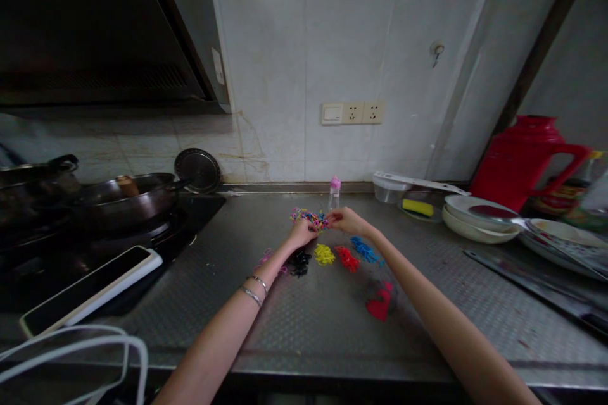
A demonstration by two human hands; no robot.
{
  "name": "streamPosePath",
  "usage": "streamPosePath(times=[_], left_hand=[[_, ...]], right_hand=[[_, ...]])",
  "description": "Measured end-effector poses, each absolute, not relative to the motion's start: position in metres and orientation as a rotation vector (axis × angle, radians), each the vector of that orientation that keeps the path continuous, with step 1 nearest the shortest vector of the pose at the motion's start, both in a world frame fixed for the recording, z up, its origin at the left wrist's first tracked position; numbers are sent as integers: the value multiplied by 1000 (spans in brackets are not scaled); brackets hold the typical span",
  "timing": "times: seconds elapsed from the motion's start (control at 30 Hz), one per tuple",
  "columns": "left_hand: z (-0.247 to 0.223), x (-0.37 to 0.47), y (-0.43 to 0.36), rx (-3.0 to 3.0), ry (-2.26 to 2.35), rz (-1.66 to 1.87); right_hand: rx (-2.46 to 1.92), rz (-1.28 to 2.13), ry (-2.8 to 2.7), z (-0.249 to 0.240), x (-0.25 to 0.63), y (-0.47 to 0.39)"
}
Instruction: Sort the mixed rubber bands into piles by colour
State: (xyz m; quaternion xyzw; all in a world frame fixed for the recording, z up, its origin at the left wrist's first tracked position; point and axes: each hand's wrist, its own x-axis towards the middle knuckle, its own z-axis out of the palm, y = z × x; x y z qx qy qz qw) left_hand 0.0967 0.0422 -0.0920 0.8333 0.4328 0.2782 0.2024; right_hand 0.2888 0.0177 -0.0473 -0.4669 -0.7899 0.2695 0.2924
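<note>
Beyond my hands lies a mixed pile of small, colourful rubber bands [311,216]. My left hand [303,232] is at its near side, fingers closed together; what is in them is too small to tell. At the pile's right edge my right hand [350,221] has its fingertips pinched, their contents likewise unclear. Sorted by colour, nearer to me, are black bands [300,262], yellow bands [324,254], red bands [347,258] and blue bands [365,249]. Pink bands [264,257] are partly hidden by my left forearm. Behind the pile stands a clear bottle with a pink top [335,192].
A red heart-shaped piece [380,302] lies on the metal counter [323,329]. Left are a white-edged device [90,288], white cables [137,348] and a pan [133,202] on the stove. Right are a yellow sponge [417,207], bowls [475,228], a knife [527,285] and a red thermos jug [517,161].
</note>
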Motion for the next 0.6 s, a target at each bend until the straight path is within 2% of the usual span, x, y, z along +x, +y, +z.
streamPosePath(times=[0.13,0.3,0.6], left_hand=[[-91,97,41,2319,1192,778],[-88,99,36,2277,1235,766],[-85,104,32,2250,1251,756]], right_hand=[[-1293,988,-2227,-35,298,2],[-1361,1081,-2270,-34,306,-13],[-1356,879,-2074,-53,320,-8]])
